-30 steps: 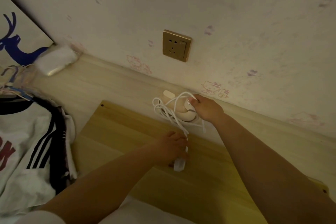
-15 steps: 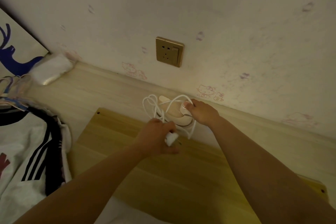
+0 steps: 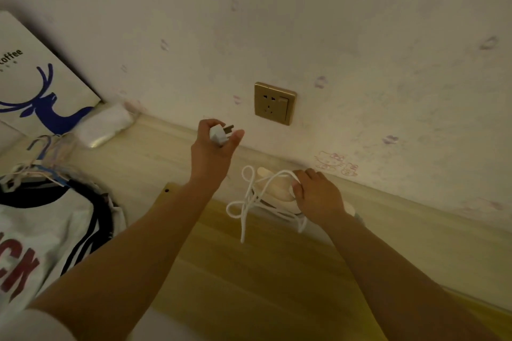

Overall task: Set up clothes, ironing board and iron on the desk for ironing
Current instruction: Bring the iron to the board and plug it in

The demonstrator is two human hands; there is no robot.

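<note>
White plastic, small and light: the three-pin plug point(image 3: 219, 134) sits pinched in the left hand point(image 3: 213, 147), fingers curled round its body, pins pointing toward the brass-coloured wall socket point(image 3: 275, 103) just up and to the right, not yet touching it. I'd judge the plug rigid and easy to steer by its body, keeping fingers off the pins. Its white cord point(image 3: 249, 202) looks soft and springy; it trails in loose loops down over the pale wooden ironing board point(image 3: 249, 285) and may snag or drag as the plug goes in.

Over at the board's far edge, hard against the wall, stands the small cream-coloured iron point(image 3: 277, 188), probably the heaviest item here with a smooth shell. The right hand point(image 3: 318, 196) rests on it, fingers curled over its rear end and a strand of cord, steadying it. Off to the left lies the white T-shirt with black stripes point(image 3: 50, 232), well apart from both hands, on the light wooden desk point(image 3: 155, 163).
</note>
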